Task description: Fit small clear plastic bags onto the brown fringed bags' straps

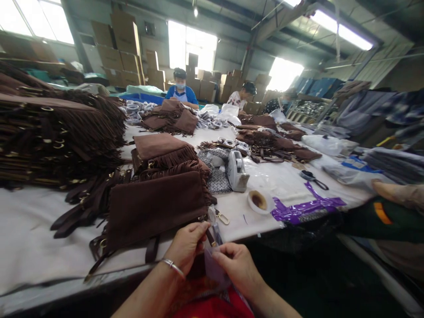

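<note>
At the table's front edge, my left hand point(186, 244) is closed, its thumb and fingers pinching a short brown strap point(210, 238) with a gold-coloured metal end. My right hand point(241, 267) is closed too, pinching a clear plastic sleeve point(214, 268) that hangs around or beside the strap's lower end; which of these I cannot tell. A dark brown bag point(159, 205) lies flat just beyond my left hand, its fringe along the right side. Near the strap, a gold clasp point(223, 218) rests on the white table cover point(236, 223).
A tall stack of fringed brown bags point(49, 128) stands at left. A white tape dispenser point(237, 172), a tape roll point(257, 202), purple tape point(306, 207) and black scissors point(313, 179) lie to the right. Across the table sit several people point(180, 90). Another person's arm point(397, 194) reaches in at right.
</note>
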`<state>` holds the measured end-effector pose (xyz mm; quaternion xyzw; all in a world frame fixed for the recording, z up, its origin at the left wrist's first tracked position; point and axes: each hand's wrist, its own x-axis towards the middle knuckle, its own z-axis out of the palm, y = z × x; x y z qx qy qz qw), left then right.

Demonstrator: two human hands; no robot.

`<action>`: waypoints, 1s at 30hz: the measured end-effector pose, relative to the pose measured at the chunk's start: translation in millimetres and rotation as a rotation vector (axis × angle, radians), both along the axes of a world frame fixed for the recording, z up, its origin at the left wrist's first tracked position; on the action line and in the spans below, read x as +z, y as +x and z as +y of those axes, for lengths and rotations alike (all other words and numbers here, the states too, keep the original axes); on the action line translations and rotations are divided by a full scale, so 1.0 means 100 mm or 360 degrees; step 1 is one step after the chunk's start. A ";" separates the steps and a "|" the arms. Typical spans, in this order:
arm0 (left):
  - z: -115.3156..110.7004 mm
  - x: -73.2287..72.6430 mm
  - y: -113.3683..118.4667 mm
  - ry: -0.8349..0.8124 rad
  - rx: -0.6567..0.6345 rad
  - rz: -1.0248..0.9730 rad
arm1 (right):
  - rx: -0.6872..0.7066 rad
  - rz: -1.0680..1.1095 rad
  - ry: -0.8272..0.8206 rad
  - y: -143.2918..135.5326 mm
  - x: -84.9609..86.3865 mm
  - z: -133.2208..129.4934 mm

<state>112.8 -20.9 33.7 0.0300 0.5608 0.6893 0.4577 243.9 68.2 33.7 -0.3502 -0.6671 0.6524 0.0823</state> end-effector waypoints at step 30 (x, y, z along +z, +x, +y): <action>-0.28 -0.20 0.22 -0.0327 -0.0201 0.0328 | -0.0052 0.0019 0.0037 -0.05 -0.12 0.00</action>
